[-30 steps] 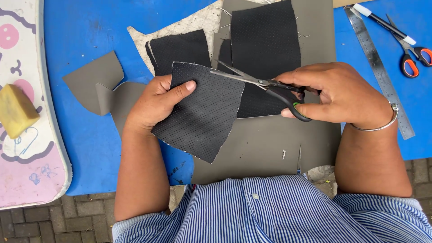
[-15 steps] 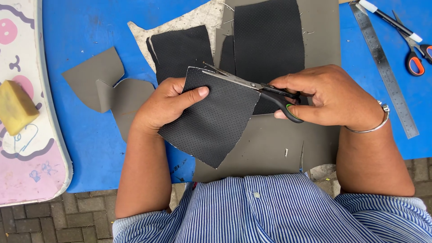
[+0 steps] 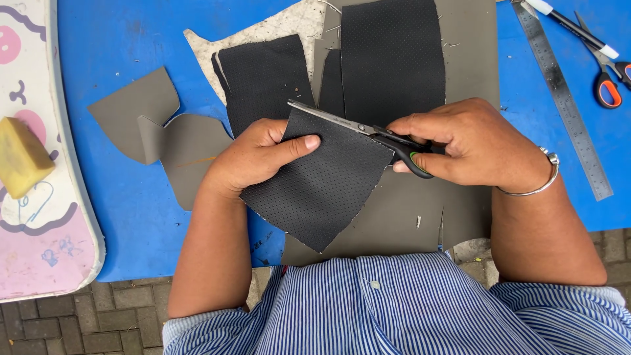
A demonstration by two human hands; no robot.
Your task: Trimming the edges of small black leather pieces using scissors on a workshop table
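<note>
Our left hand pinches the black perforated piece above the blue table, thumb on top, while our right hand has its fingers curled around the scissors lying along its upper edge.

Your left hand curls in a loose fist, thumb laid flat and pointing right, fingers tucked under. Your right hand is closed knuckles-up, fingers folded in toward the left hand. Both bare forearms rise from your striped sleeves, angling inward, the hands near each other.
</note>
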